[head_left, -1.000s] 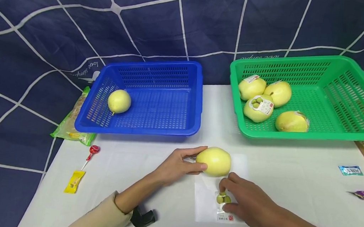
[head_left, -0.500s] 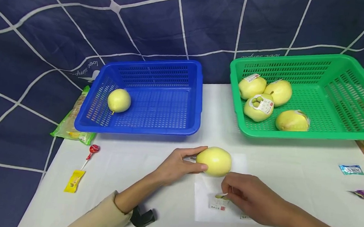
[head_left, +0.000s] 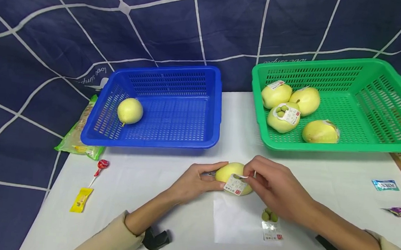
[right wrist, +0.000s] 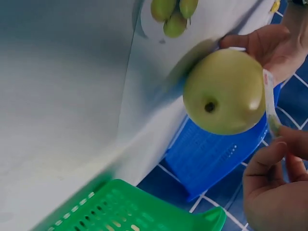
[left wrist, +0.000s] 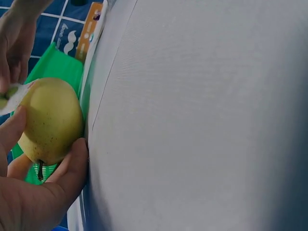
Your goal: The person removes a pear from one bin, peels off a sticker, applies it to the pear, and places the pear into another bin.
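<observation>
A yellow-green pear (head_left: 225, 173) lies on its side at the table's middle, its stem toward the left. My left hand (head_left: 197, 181) grips it at the stem end, fingers behind and thumb in front. My right hand (head_left: 280, 186) pinches the upper edge of a printed sticker (head_left: 235, 185) between thumb and fingertips. The sticker's lower part lies against the pear's front, and the pinched edge stands off it. In the right wrist view the sticker (right wrist: 269, 94) shows edge-on beside the pear (right wrist: 224, 91). Below the pear lies a white backing sheet (head_left: 231, 221) bearing another sticker (head_left: 271, 228).
A blue basket (head_left: 149, 142) with one pear (head_left: 130, 111) stands back left. A green basket (head_left: 340, 147) with several stickered pears is back right. Left lie a lollipop (head_left: 102, 165), a yellow wrapped candy (head_left: 81, 200) and a green bag (head_left: 79, 135); right, small packets (head_left: 386, 185).
My right hand has peeled a sticker off the backing sheet, then carried it up and forward to the pear's front. My left hand has kept its grip on the pear.
</observation>
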`<state>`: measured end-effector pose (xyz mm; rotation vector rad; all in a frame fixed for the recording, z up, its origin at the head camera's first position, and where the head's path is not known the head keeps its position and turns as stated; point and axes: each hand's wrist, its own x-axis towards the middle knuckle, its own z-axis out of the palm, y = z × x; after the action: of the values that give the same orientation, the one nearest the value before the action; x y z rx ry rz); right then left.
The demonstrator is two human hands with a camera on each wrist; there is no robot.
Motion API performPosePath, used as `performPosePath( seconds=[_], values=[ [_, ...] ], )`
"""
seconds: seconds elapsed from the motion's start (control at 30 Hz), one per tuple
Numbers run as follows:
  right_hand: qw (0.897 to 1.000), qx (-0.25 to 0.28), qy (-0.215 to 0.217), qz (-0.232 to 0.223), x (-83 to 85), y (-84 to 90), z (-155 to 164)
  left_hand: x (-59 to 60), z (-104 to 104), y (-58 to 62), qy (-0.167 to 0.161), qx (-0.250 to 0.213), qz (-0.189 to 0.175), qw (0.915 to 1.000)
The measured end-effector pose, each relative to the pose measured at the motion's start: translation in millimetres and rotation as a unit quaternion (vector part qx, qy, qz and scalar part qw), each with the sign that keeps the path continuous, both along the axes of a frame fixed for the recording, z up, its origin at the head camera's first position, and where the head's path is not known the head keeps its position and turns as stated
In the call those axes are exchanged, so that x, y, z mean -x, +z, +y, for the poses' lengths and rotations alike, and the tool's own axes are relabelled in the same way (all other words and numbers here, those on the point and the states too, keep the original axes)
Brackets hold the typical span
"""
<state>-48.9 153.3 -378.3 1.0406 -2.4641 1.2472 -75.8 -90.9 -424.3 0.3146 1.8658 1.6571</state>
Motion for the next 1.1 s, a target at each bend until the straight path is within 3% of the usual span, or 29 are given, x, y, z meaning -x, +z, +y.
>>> performPosePath(
  seconds=[0.23,0.4,0.63,0.77,0.93,1.1],
  values=[
    [0.993,-0.101,-0.045,-0.050,8.0,-0.2,-6,-1.3,-1,0.4,0.000,0.006,-0.002,1.0000],
    [0.985,-0.142,-0.056,-0.081,8.0,-0.5,-4,-1.3,0,0.3,0.000,-0.003,0.000,1.0000],
    [0.980,-0.180,-0.045,-0.076,5.8,-5.9,-2,0.8,-2,2.3,-0.022,-0.018,-0.002,0.9996],
    [0.981,-0.174,-0.045,-0.078,4.8,-8.3,-2,1.0,-1,6.0,-0.027,-0.025,-0.001,0.9993],
    [0.983,-0.154,-0.033,-0.096,2.4,-11.8,0,-0.5,4,4.6,-0.029,0.010,0.067,0.9973],
    [0.983,-0.065,0.010,-0.174,3.3,-16.5,4,-2.6,8,3.1,-0.023,0.031,0.089,0.9953]
  ],
)
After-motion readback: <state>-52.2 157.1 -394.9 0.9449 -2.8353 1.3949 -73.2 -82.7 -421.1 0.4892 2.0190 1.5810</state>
